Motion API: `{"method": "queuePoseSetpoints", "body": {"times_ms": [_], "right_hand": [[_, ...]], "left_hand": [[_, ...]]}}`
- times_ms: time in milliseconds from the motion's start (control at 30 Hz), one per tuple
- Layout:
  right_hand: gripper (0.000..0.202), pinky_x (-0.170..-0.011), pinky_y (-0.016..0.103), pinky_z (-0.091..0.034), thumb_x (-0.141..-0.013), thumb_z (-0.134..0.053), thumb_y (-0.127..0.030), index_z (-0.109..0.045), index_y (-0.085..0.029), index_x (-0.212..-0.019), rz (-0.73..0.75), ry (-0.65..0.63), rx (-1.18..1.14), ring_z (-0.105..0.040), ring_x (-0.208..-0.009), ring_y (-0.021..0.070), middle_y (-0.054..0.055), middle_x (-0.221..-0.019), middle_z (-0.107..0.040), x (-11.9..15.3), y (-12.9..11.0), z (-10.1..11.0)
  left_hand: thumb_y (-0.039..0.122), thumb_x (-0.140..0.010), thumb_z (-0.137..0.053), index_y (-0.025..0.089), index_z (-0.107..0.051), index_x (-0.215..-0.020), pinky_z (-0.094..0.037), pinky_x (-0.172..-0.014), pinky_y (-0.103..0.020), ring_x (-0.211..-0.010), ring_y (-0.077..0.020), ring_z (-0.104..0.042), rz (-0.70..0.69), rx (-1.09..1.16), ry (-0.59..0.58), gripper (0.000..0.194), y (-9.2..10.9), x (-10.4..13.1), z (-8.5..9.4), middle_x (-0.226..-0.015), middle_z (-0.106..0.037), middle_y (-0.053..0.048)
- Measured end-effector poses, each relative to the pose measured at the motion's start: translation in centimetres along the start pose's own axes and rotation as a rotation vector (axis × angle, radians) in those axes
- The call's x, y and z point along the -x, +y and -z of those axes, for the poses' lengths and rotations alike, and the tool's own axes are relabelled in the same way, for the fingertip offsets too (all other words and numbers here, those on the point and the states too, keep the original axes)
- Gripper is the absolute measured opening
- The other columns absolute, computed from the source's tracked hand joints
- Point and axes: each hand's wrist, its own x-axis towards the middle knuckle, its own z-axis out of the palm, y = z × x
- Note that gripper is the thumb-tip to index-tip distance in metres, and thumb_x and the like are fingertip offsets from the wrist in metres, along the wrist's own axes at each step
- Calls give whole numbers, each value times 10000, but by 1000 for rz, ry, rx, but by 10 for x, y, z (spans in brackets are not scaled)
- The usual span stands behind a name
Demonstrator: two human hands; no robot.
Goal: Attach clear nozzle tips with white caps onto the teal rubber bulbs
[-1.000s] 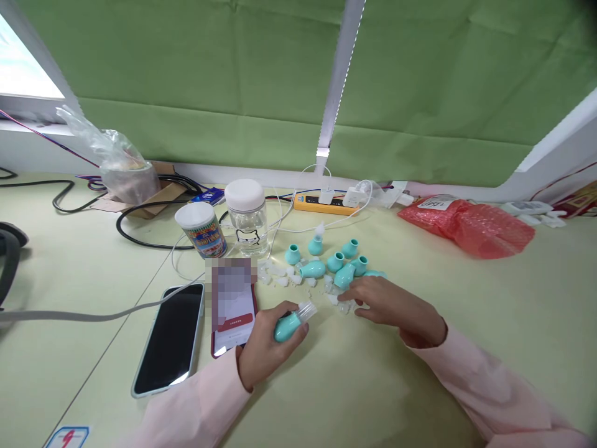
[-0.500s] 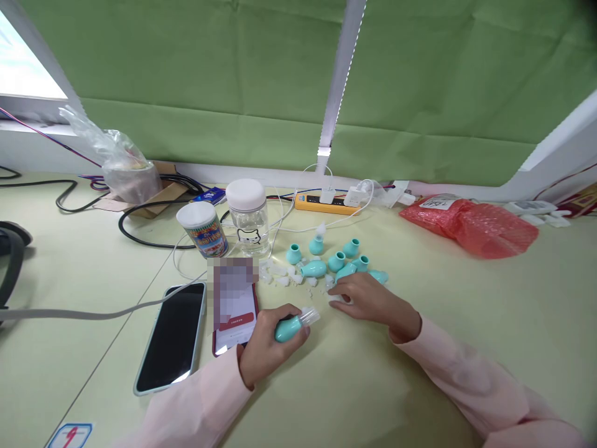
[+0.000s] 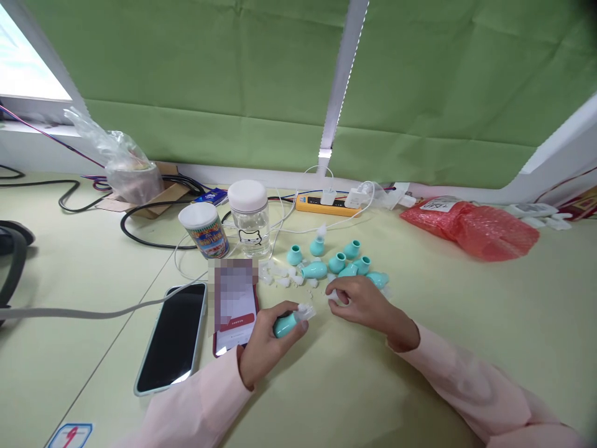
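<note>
My left hand point(image 3: 263, 343) is wrapped round a teal squeeze bulb point(image 3: 284, 325), with a clear plastic tip point(image 3: 306, 312) at its end pointing right. To the right, my right hand point(image 3: 364, 305) has its thumb and index finger curled together at a small translucent white piece point(image 3: 333, 295), partly hidden by the fingers. Behind the right hand stand and lie several teal bulbs point(image 3: 337, 262), most with open necks. One bulb point(image 3: 317, 247) carries a whitish tip. Several loose translucent plastic pieces point(image 3: 283, 282) are scattered left of them, with tiny crumbs nearby.
Two phones lie at the left, a dark-screened one point(image 3: 175, 336) and a lit one point(image 3: 237, 311). Behind them stand a printed canister point(image 3: 205, 233) and a clear bottle point(image 3: 250, 227). A yellow power strip point(image 3: 310, 204), cables and a red bubble-wrap parcel point(image 3: 485, 230) lie farther back.
The left thumb and fingers have shifted on the bulb and its clear tip, which now sit slightly farther left. The right hand has moved little, its fingers a bit more curled.
</note>
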Motion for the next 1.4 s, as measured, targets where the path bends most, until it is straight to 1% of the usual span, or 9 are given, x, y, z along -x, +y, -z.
{"method": "queuePoseSetpoints", "body": {"times_ms": [133, 267, 367, 600, 867, 967, 1133, 1300, 1400], "right_hand": [[113, -426, 194, -332, -660, -598, -251, -581, -155, -718, 16, 154, -705, -366, -404, 55, -62, -444, -395, 6, -9, 10], [188, -373, 184, -354, -632, -654, -287, -548, -146, -698, -85, 86, -1174, -419, -378, 52, -41, -482, -481, 7, -18, 3], [207, -372, 197, -401, -642, -653, -296, -530, -139, -698, -80, 47, -1334, -468, -363, 67, -27, -485, -528, 6, -22, -6], [196, -466, 270, -488, -728, -574, -319, -473, -152, -732, -23, -17, -1414, -558, -459, 116, -4, -542, -581, 6, -22, -11], [154, -592, 246, -479, -700, -611, -263, -514, -158, -758, 8, 13, -981, -568, -554, 96, -1, -662, -554, 12, -20, -2], [156, -560, 253, -483, -728, -587, -262, -472, -156, -725, 60, -107, -1081, -569, -531, 99, -1, -616, -579, 11, -16, -1], [235, -511, 274, -488, -736, -575, -317, -410, -156, -691, 1, -282, -1347, -584, -507, 114, 7, -613, -607, 6, -13, -2], [262, -513, 292, -504, -734, -573, -335, -373, -168, -704, 10, -323, -1478, -591, -552, 120, -7, -638, -587, 3, -15, -7], [235, -554, 279, -508, -722, -586, -310, -406, -161, -711, 10, -311, -1430, -580, -591, 99, -6, -698, -565, 3, -14, -6]], "left_hand": [[366, -747, -530, 138, -572, -959, -372, -493, -209, -497, -99, -444, -25, 40, -57, 314, 0, 0, 0, -577, -512, 17], [366, -752, -525, 110, -590, -936, -396, -508, -213, -520, -108, -466, -45, 68, -83, 322, 2, 0, 1, -605, -551, -10], [360, -743, -539, 117, -603, -908, -403, -494, -206, -530, -110, -472, -49, 86, -83, 301, 3, 0, 0, -620, -568, -18], [358, -740, -540, 123, -621, -872, -377, -461, -191, -499, -96, -452, -53, 83, -60, 281, 3, -1, 2, -604, -559, -8], [367, -744, -533, 131, -638, -872, -330, -418, -171, -479, -85, -409, -17, 42, -80, 288, 4, 0, 0, -542, -507, 12], [374, -741, -534, 138, -642, -878, -306, -409, -171, -464, -78, -378, 4, 58, -121, 294, 7, 0, 1, -509, -475, 25], [385, -731, -537, 89, -634, -897, -305, -415, -187, -447, -77, -363, 90, 150, -205, 353, 11, 0, 3, -485, -445, 21], [380, -724, -546, 89, -636, -887, -305, -414, -190, -443, -75, -369, 79, 196, -190, 346, 12, 0, 3, -499, -460, 15], [363, -724, -552, 106, -643, -835, -298, -421, -183, -451, -71, -366, 39, 183, -160, 294, 11, 0, 2, -499, -455, 25]]}}
